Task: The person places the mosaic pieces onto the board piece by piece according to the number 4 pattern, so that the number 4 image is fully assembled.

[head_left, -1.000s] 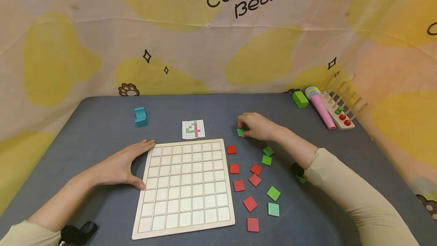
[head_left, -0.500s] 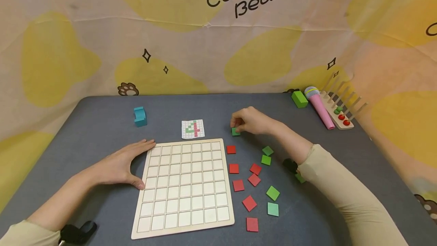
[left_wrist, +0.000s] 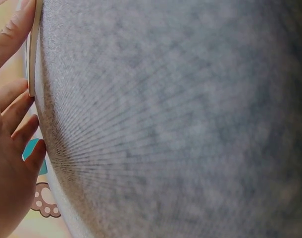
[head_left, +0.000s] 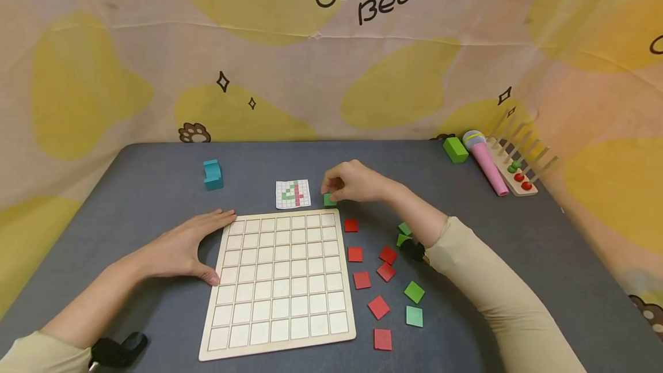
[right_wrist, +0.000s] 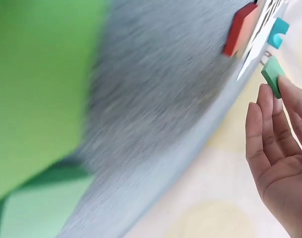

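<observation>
A wooden grid board lies flat on the table, its squares all white. My left hand is spread along the board's left edge, thumb and fingertips touching it; the left wrist view also shows these fingers at the edge. Between thumb and fingers my right hand pinches a green square tile, just beyond the board's far right corner. Beside that tile lies a paper pattern card showing a green and red figure on a grid.
Several red tiles and green tiles lie scattered right of the board. A teal block stands at the back left. A green block, a pink microphone and a pegged wooden stand occupy the back right.
My right hand has moved left with the green tile, from beyond the loose tiles to beside the pattern card. The left hand has stayed at the board's edge.
</observation>
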Action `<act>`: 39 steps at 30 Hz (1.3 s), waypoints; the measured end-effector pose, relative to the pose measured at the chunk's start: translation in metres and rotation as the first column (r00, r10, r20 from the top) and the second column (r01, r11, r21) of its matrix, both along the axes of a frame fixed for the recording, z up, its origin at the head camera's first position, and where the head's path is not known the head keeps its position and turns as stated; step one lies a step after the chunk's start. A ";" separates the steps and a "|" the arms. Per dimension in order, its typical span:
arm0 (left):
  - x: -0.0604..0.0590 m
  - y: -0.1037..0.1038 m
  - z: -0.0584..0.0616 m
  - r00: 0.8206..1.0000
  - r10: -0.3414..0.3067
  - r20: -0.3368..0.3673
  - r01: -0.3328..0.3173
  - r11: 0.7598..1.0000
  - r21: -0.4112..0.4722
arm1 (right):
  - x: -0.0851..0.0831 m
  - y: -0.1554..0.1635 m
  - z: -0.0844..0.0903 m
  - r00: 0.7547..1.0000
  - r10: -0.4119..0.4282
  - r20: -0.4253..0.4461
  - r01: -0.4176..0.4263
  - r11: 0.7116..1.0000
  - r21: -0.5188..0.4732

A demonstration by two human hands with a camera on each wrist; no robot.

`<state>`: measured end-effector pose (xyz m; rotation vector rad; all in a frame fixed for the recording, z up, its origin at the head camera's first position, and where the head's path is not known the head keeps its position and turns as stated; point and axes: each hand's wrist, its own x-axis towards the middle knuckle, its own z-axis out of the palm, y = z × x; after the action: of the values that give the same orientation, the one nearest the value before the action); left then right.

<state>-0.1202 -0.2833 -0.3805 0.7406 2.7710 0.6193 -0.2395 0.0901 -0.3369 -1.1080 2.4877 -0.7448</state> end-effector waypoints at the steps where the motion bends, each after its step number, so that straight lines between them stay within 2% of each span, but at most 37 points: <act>1: 0.000 0.000 0.000 1.000 0.002 0.001 -0.002 1.000 0.001 | 0.001 -0.003 0.001 1.000 0.005 0.004 -0.005 1.000 -0.002; 10: 0.000 -0.001 0.000 1.000 0.000 0.003 0.000 1.000 0.005 | 0.004 -0.026 0.002 0.999 0.017 0.051 -0.016 1.000 -0.017; 23: 0.000 -0.001 0.002 1.000 -0.004 0.007 0.004 1.000 0.005 | 0.009 -0.054 -0.002 0.992 0.110 0.064 -0.113 0.993 0.039; 39: 0.000 0.001 -0.002 1.000 0.017 0.021 -0.017 1.000 0.000 | 0.018 -0.068 -0.005 0.996 0.080 0.032 -0.083 0.989 0.120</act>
<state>-0.1206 -0.2823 -0.3821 0.7069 2.7606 0.6270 -0.2211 0.0222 -0.3419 -1.1404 2.4139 -0.5740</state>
